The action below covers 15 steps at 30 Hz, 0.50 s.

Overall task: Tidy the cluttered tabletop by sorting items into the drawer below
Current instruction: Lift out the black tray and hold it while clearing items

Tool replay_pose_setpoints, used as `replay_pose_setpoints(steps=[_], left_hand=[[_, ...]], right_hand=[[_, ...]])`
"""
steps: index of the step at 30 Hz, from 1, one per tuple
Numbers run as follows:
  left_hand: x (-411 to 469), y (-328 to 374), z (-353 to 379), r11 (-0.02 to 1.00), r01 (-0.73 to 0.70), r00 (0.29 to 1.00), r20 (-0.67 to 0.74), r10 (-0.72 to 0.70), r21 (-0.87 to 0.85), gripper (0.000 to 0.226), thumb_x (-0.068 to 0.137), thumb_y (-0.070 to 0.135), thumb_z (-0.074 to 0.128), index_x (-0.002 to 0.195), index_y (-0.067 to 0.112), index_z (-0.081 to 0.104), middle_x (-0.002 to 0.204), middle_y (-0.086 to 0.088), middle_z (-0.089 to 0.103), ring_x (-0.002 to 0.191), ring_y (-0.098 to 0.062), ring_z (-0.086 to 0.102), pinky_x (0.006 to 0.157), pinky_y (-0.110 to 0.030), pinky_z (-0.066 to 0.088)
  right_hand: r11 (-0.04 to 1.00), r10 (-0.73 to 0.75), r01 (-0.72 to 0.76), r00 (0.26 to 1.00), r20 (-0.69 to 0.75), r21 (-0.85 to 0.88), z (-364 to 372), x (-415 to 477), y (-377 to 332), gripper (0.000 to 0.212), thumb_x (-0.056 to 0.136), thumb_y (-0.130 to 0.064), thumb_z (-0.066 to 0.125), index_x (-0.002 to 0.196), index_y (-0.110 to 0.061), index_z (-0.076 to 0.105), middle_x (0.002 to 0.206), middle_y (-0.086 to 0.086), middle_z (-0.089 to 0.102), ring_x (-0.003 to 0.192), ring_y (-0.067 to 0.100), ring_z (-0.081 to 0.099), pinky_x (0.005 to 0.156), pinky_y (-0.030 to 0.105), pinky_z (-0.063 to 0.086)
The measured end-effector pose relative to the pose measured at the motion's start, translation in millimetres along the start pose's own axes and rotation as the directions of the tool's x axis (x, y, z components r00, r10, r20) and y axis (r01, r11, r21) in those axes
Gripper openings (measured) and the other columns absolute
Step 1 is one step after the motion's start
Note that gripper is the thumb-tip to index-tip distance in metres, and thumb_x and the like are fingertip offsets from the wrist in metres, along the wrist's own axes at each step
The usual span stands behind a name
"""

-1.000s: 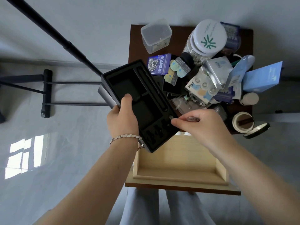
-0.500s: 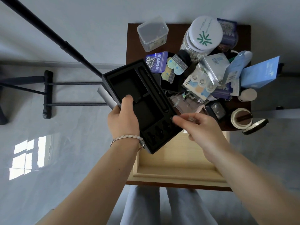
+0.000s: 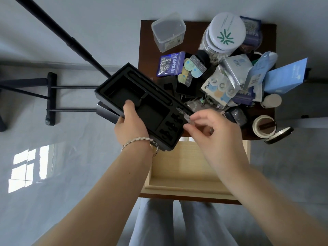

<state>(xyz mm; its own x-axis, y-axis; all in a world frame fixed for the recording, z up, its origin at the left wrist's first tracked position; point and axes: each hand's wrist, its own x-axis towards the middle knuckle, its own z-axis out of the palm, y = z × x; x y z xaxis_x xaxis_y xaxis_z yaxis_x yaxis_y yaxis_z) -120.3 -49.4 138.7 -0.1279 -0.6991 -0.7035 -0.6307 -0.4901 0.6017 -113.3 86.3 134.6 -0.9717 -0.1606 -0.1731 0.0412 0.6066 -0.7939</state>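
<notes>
**Both hands gripping**

L forearm from 7 o'clock; L hand [image 3: 131, 126] grips black case [image 3: 152, 110], thumb on top, bracelet [image 3: 138, 140] at wrist. R forearm from 5 o'clock; R hand [image 3: 218, 132] at L's 3 o'clock, fingertips pinching small clear piece [image 3: 185, 117].

It looks like a home: small dark-brown wooden side table [image 3: 145, 41], pale wooden drawer [image 3: 186, 166], contact-lens blister packs [image 3: 219, 88], glossy grey floor [image 3: 79, 174].

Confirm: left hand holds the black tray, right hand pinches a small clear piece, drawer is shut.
Not shut: the head view shows the drawer pulled open. The left hand does hold the black tray, and the right hand pinches the small clear piece.
</notes>
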Motion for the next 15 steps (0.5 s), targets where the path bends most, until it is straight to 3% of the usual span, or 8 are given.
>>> replay_pose_setpoints(steps=[3,6,11,15], left_hand=[[1,-2,-3,1.000,-0.008,1.000,0.006,0.008,0.015,0.036,0.085,0.043,0.051,0.063,0.016,0.040,0.061,0.002,0.039,0.057,-0.016,0.041,0.054,-0.025,0.034],[-2,-3,-4,0.999,-0.032,0.999,0.020,0.032,-0.003,0.036,0.085,0.042,0.052,0.063,0.016,0.038,0.060,0.002,0.036,0.055,-0.014,0.039,0.050,-0.022,0.035],[-4,-4,-5,0.997,-0.075,0.997,0.025,0.076,-0.031,0.040,0.086,0.041,0.052,0.061,0.015,0.033,0.058,0.001,0.032,0.054,-0.013,0.036,0.043,-0.016,0.034],[-5,-6,-7,0.996,-0.083,0.996,0.020,0.084,-0.016,0.038,0.086,0.041,0.051,0.064,0.014,0.035,0.059,0.001,0.033,0.052,-0.012,0.036,0.033,-0.010,0.028]], right_hand=[[0.998,-0.059,0.060,0.998,0.019,-0.029,5,0,0,0.008,0.077,-0.013,0.074,0.083,-0.010,0.071,0.064,-0.024,0.051,0.059,-0.015,0.050,0.056,-0.002,0.034],[0.997,-0.057,0.055,0.998,-0.028,-0.061,11,2,5,0.010,0.077,-0.018,0.074,0.086,-0.013,0.073,0.076,-0.008,0.054,0.071,-0.014,0.049,0.065,-0.001,0.035],[0.982,0.147,-0.143,0.989,-0.020,0.121,12,4,3,0.004,0.077,-0.023,0.073,0.075,-0.026,0.070,0.067,-0.005,0.060,0.062,0.005,0.051,0.060,0.012,0.040],[0.950,0.236,-0.235,0.972,0.022,0.207,11,1,-4,0.010,0.075,-0.024,0.075,0.069,-0.029,0.068,0.058,-0.008,0.059,0.055,0.002,0.050,0.055,0.008,0.038]])
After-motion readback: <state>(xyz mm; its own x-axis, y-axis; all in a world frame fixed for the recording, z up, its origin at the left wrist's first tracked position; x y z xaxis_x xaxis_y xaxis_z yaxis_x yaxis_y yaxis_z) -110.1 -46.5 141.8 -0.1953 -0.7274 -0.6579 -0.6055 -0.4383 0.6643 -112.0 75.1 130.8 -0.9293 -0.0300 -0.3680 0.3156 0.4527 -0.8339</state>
